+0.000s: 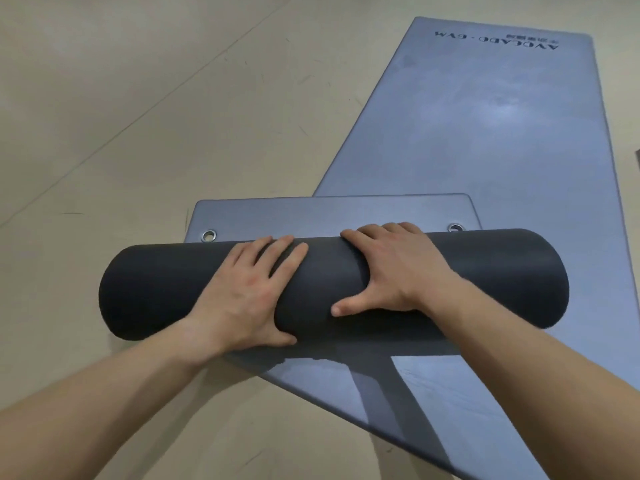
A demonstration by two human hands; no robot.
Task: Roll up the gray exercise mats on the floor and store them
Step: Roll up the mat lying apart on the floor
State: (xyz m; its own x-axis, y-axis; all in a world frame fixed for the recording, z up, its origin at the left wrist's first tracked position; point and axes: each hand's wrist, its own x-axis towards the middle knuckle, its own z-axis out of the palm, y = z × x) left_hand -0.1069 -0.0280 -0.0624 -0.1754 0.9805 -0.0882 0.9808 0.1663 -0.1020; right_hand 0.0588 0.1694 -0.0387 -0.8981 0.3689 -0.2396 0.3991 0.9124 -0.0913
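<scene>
A gray mat is wound into a thick dark roll (pixel 156 289) lying crosswise in front of me. Only its last flat strip (pixel 332 213), with a metal eyelet near each corner, sticks out beyond the roll. My left hand (pixel 249 289) presses on top of the roll left of center, fingers spread forward. My right hand (pixel 391 268) presses on it right of center, thumb stretched toward me. The roll lies across a second gray mat (pixel 485 126), spread flat and running away to the upper right, with printed lettering at its far end.
Beige floor (pixel 138 116) surrounds the mats on the left and in front. A dark edge of some object (pixel 636 152) shows at the right border. My forearms cast shadows on the flat mat below the roll.
</scene>
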